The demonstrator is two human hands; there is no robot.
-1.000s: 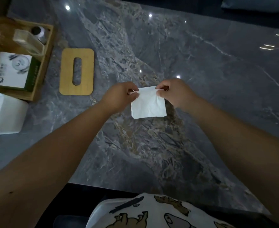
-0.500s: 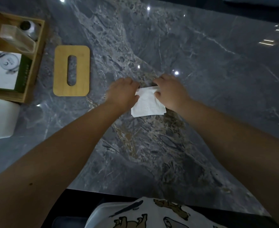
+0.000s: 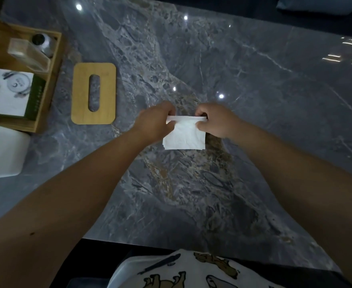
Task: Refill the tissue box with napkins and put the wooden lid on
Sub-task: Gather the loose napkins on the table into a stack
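Your left hand (image 3: 156, 121) and right hand (image 3: 216, 120) each pinch a top corner of the white napkin (image 3: 184, 136), which hangs between them. The white tissue box (image 3: 1, 151) sits far to your left, nearer your left hand; the wooden lid (image 3: 94, 93) lies between.

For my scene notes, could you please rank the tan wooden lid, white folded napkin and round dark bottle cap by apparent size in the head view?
1. Tan wooden lid, largest.
2. White folded napkin, partly hidden by both hands.
3. Round dark bottle cap, smallest.
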